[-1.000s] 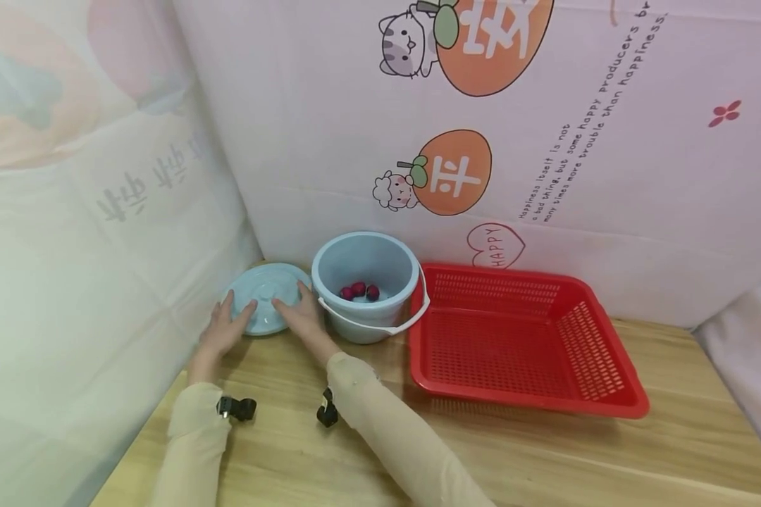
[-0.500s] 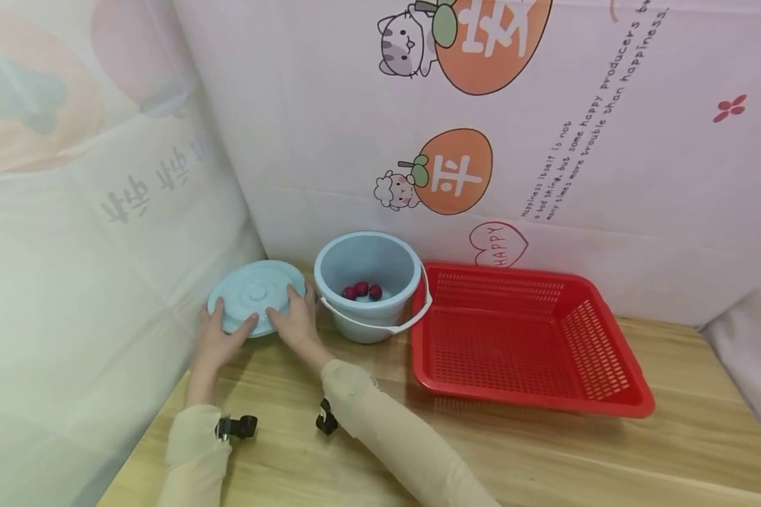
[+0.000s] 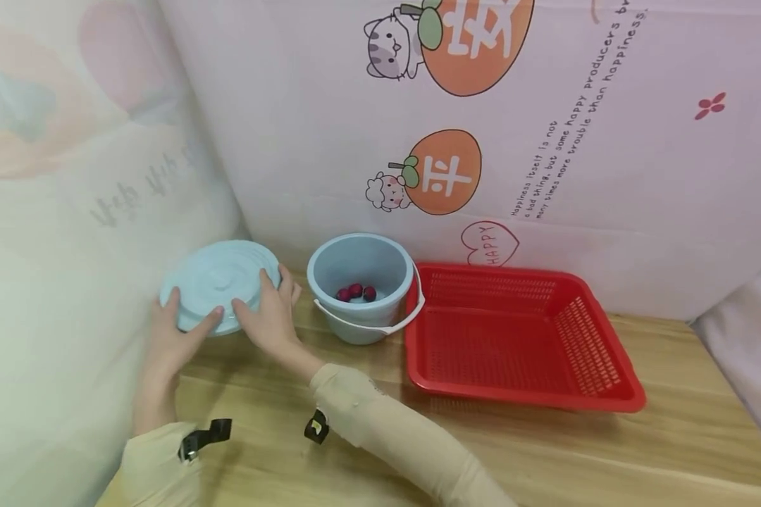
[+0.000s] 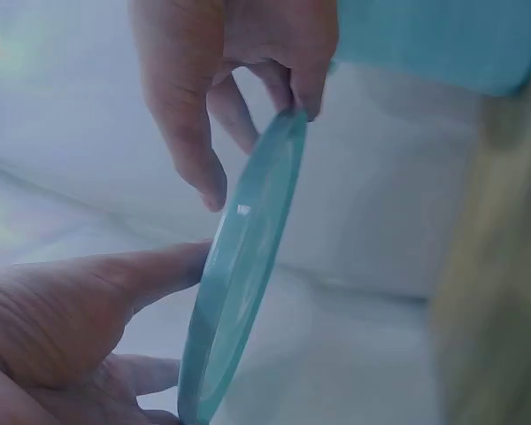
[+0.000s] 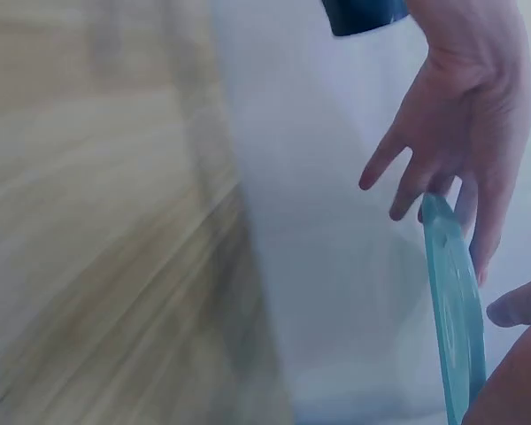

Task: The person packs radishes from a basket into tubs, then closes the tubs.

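Note:
A round light-blue lid (image 3: 222,282) is gripped by both hands above the left side of the table. My left hand (image 3: 176,336) holds its left edge, with the thumb on top. At the opposite edge, my right hand (image 3: 270,313) grips the rim with its thumb on top too. In the left wrist view the lid (image 4: 248,257) shows edge-on between the hands, raised off the wood. A light-blue bucket (image 3: 361,324) stands just right of the right hand, uncovered. Several dark red round fruits (image 3: 355,290) lie on its bottom.
The bucket's white handle (image 3: 390,329) hangs down at its front right. A red perforated basket (image 3: 526,401) stands right beside the bucket on the wooden table (image 3: 355,465). Printed cloth walls (image 3: 304,141) close in the back and the left side, near the left hand.
Both hands have taken hold of the lid, raised it from the table and moved it leftward and nearer. The bucket and basket stay in place; the head view shifts slightly.

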A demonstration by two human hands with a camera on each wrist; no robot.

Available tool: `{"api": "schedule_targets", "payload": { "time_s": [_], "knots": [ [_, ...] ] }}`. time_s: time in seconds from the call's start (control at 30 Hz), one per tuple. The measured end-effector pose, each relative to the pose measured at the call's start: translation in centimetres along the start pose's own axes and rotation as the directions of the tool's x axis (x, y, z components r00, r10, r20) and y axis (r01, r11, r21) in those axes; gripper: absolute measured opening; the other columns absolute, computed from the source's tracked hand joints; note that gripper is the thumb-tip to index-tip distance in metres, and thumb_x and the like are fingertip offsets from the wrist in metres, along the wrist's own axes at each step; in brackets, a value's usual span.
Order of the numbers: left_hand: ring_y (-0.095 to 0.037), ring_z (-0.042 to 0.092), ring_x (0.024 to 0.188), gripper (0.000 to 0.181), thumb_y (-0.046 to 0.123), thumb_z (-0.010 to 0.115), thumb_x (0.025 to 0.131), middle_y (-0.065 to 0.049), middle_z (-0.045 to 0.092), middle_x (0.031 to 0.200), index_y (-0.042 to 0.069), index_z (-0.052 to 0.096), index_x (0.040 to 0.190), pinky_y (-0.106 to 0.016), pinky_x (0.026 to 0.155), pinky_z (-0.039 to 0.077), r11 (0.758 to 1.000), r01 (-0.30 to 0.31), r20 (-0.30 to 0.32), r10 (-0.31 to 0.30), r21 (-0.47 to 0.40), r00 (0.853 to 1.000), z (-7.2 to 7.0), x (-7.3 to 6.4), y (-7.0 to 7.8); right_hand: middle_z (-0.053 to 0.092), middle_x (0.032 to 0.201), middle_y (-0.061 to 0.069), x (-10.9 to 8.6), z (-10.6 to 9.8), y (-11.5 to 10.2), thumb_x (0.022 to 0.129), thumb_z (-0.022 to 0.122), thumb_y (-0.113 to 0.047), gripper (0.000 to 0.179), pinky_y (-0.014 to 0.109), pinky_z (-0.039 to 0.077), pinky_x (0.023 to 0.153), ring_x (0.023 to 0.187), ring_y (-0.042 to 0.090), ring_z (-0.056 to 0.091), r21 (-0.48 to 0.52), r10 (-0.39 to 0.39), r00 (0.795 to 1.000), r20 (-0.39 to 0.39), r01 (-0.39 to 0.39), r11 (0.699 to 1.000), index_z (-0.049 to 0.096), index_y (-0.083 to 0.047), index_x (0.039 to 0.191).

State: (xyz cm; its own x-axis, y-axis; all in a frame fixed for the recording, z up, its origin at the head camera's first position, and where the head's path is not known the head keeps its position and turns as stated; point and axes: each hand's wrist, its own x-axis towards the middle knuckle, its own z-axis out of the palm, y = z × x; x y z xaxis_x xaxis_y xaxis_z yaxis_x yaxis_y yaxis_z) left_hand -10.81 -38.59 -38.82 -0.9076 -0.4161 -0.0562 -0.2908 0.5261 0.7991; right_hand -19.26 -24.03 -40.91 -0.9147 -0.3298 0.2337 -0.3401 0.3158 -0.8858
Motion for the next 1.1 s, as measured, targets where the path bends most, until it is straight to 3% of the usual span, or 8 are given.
{"api": "schedule_targets", "payload": {
  "time_s": [0.23, 0.33, 0.5, 0.67, 0.93, 1.1],
  "knots": [
    [-0.059, -0.013, 0.152, 0.104, 0.051, 0.061, 0.103, -0.025, -0.028, 0.169, 0.006, -0.005, 0.168, -0.079, 0.116, 0.004, 0.992, -0.052, -0.113, 0.064, 0.112, 0.991, -0.5, -2.9, 3.6, 0.020, 0.170, 0.016, -1.0, -3.4, -2.2, 0.097, 0.076, -0.029, 0.076, 0.034, 0.036, 0.117, 0.150, 0.027, 0.020, -0.026, -0.055, 0.998, 0.024, 0.056, 0.998, 0.043, -0.001, 0.160],
    [-0.061, -0.007, 0.152, 0.102, 0.050, 0.065, 0.102, -0.025, -0.020, 0.171, 0.005, 0.003, 0.169, -0.082, 0.113, -0.003, 0.981, -0.069, -0.182, 0.102, 0.179, 0.978, 0.3, -4.0, 5.2, 0.020, 0.171, 0.016, -1.5, -5.5, -2.5, 0.097, 0.077, -0.030, 0.078, 0.039, 0.037, 0.118, 0.151, 0.029, 0.020, -0.022, -0.063, 0.998, 0.031, 0.064, 0.998, 0.043, -0.002, 0.160],
    [-0.056, 0.006, 0.156, 0.100, 0.047, 0.073, 0.097, -0.021, -0.006, 0.175, 0.009, 0.016, 0.170, -0.082, 0.112, -0.010, 0.971, -0.124, -0.253, 0.175, 0.203, 0.952, 1.9, -5.3, 7.6, 0.020, 0.172, 0.013, -2.4, -8.7, -2.5, 0.096, 0.077, -0.027, 0.077, 0.045, 0.039, 0.118, 0.151, 0.029, 0.022, 0.055, -0.051, 0.999, -0.017, 0.052, 0.997, 0.044, -0.002, 0.160],
    [-0.053, 0.007, 0.157, 0.098, 0.049, 0.073, 0.097, -0.020, -0.001, 0.175, 0.009, 0.021, 0.169, -0.078, 0.113, -0.014, 0.965, -0.172, -0.259, 0.221, 0.200, 0.940, 3.2, -5.8, 8.7, 0.017, 0.174, 0.008, -3.1, -10.7, -2.0, 0.098, 0.073, -0.029, 0.075, 0.047, 0.037, 0.119, 0.151, 0.026, 0.021, 0.077, -0.047, 0.998, -0.036, 0.049, 0.996, 0.042, -0.002, 0.161],
    [-0.050, 0.010, 0.158, 0.097, 0.051, 0.073, 0.097, -0.021, 0.004, 0.175, 0.008, 0.025, 0.168, -0.076, 0.115, -0.013, 0.951, -0.237, -0.241, 0.282, 0.200, 0.929, 6.0, -5.3, 9.7, 0.016, 0.172, 0.018, -3.3, -13.6, -0.1, 0.101, 0.068, -0.028, 0.072, 0.051, 0.036, 0.119, 0.149, 0.035, 0.020, -0.019, -0.130, 0.990, -0.060, 0.129, 0.991, 0.040, 0.006, 0.159],
    [-0.055, 0.017, 0.155, 0.098, 0.054, 0.072, 0.097, -0.019, 0.002, 0.176, 0.009, 0.023, 0.169, -0.075, 0.116, -0.012, 0.950, -0.240, -0.209, 0.280, 0.199, 0.937, 8.3, -4.7, 10.1, 0.017, 0.172, 0.016, -3.1, -15.6, 0.9, 0.101, 0.068, -0.032, 0.075, 0.054, 0.038, 0.116, 0.150, 0.034, 0.020, -0.009, -0.060, 0.997, -0.056, 0.060, 0.998, 0.040, 0.004, 0.160]
  ]
}}
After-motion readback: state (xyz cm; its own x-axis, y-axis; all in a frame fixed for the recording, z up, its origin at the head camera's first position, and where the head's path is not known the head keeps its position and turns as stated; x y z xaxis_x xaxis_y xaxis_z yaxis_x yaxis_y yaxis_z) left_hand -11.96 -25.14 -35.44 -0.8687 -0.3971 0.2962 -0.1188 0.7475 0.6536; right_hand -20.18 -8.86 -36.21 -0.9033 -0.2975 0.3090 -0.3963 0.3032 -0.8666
